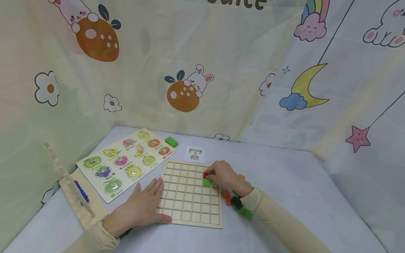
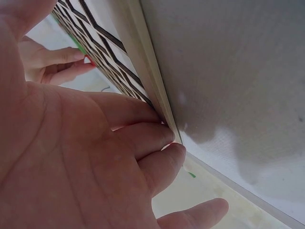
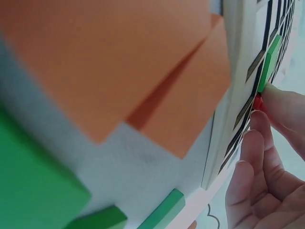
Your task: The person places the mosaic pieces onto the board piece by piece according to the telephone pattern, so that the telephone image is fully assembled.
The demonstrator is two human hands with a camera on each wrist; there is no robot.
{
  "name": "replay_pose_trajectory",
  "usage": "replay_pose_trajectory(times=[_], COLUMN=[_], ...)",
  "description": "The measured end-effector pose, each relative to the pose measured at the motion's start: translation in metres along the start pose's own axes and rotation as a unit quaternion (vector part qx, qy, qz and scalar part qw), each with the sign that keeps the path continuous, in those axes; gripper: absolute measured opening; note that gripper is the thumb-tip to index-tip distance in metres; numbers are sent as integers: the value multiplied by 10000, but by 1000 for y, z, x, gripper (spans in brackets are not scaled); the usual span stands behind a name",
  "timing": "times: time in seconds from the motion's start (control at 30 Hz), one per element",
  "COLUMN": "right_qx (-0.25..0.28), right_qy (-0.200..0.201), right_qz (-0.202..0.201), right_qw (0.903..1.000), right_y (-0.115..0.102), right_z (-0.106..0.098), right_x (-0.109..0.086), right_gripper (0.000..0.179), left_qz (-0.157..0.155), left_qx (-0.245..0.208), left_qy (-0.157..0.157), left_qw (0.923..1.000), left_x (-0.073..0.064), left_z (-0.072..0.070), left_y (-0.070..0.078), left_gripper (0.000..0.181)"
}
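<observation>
1. Right hand (image 1: 224, 174): clamped by thumb and fingertips on red block (image 1: 205, 175), at far right part of grid board (image 1: 186, 198).
2. Left hand (image 1: 143, 203): opened out, with thumb apart from fingers, touching grid board's left side.
3. Green block (image 1: 206, 182): lying on grid board, just beside red block.
4. Orange blocks (image 1: 228, 201): lying on table (image 1: 284, 182), just right of grid board.

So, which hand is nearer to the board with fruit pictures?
Left. The left hand is just beside the fruit board; the right hand is farther, across the grid board, pinching a red block.
</observation>
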State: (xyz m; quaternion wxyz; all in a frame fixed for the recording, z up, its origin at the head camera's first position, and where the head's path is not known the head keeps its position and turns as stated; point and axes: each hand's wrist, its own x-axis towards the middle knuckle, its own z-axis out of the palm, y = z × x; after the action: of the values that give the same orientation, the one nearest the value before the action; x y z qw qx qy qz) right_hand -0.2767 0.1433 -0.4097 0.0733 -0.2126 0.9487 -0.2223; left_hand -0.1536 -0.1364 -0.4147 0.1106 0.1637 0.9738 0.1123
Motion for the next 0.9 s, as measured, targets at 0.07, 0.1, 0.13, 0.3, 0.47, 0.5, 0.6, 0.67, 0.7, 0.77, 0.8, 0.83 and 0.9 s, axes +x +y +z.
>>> replay_pose_trajectory(times=[0.07,0.1,0.13,0.3,0.47,0.5,0.6,0.67,0.7,0.77,0.8,0.83,0.9], right_qx=[2,2,10,44,3,-6,34,68,90,88,47,1,-46], right_qy=[7,7,4,0,0,5,59,115,149,216,251,288,339], right_qz=[11,12,15,58,94,82,-4,-59,-75,-71,-73,-38,95], right_qw=[10000,10000,10000,10000,10000,10000,10000,9999,9998,9997,9996,9996,9994], right_y=[0,0,0,0,-1,-1,0,3,5,10,13,16,22], right_z=[0,1,1,2,0,-1,-6,-9,-11,-14,-16,-18,-21], right_x=[0,0,0,0,0,-1,-4,-7,-9,-13,-15,-18,-24], right_gripper=[19,18,18,18,21,21,21,21,22,22,23,23,23], left_qz=[3,3,0,-7,15,14,3,-3,-6,-8,-9,-6,-5], left_qx=[7,10,13,24,42,50,63,65,69,59,53,46,34], left_qy=[2,3,1,-3,13,9,-15,-24,-24,-20,-13,-9,-5], left_qw=[10000,10000,10000,10000,10000,10000,10000,10000,10000,10000,10000,10000,10000], left_x=[0,0,0,-1,-1,-1,0,1,1,1,1,1,1], left_z=[0,0,1,1,1,1,1,1,1,1,1,1,0], left_y=[0,0,0,0,0,0,0,0,0,0,0,0,0], left_gripper=[125,125,125,125,125,125,125,126,126,125,125,125,125])
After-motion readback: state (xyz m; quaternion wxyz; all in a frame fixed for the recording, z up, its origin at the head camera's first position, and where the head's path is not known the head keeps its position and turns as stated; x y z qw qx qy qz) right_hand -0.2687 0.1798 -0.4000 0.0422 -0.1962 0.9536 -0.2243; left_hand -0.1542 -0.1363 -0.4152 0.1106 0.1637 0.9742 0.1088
